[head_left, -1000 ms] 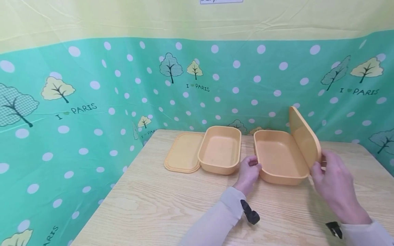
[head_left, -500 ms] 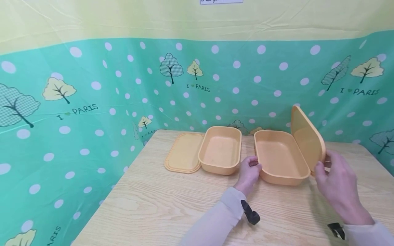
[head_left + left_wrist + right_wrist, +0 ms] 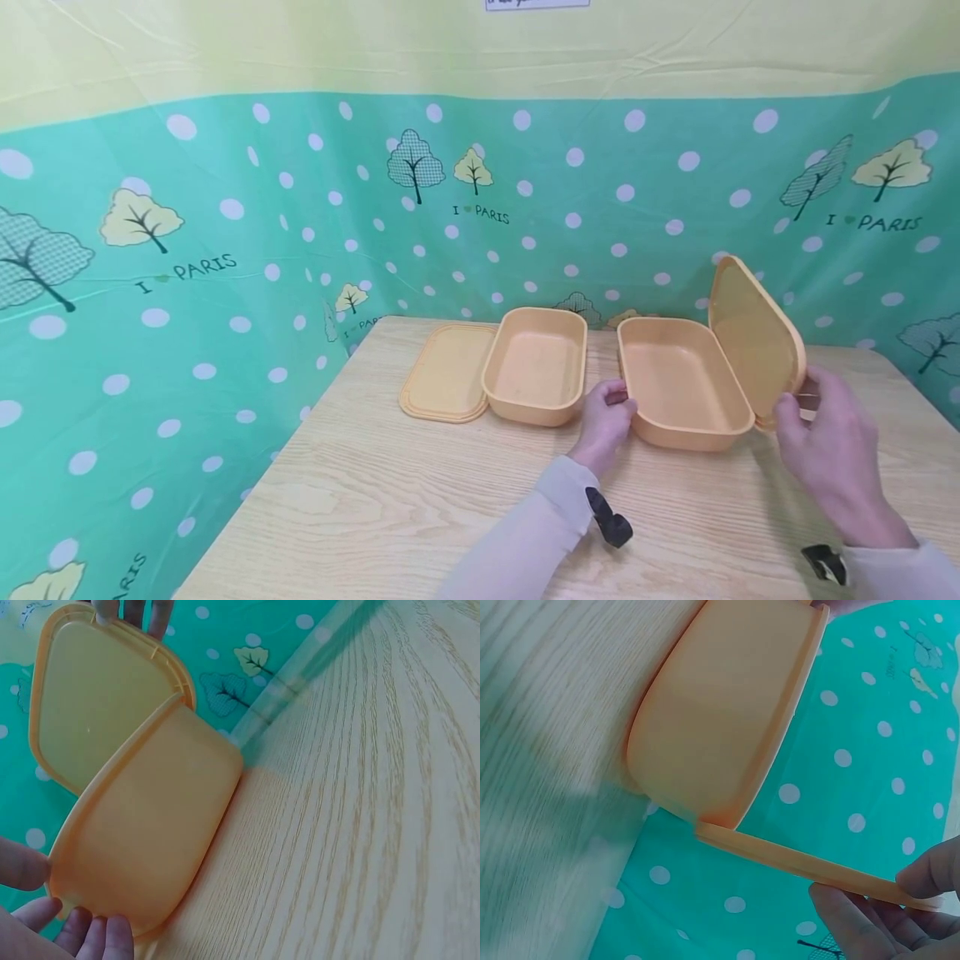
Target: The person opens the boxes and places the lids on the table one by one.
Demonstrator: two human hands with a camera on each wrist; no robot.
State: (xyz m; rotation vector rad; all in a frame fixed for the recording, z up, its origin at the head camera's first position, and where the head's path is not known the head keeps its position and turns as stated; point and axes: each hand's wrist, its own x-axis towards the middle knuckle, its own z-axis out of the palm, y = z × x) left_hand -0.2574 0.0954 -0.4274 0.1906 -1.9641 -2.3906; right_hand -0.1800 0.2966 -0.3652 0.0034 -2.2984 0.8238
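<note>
An orange-yellow rectangular food container stands without its lid at the right on the table. My left hand holds its near left side, with the thumb at the rim and the fingers against the outer wall in the left wrist view. Beside the container's right wall a matching lid is tilted up on edge, leaning outward to the right. Pinching the lid's near edge between thumb and fingers is my right hand. Part of the lid's lower edge is hidden behind the container.
A smaller open container of the same colour stands to the left. Its flat lid lies beside it on the wooden table. A green dotted curtain hangs behind the table.
The right hand has moved to the right, tilting the lid farther outward from the container, so more of its inner face shows. The left hand and both containers have stayed put.
</note>
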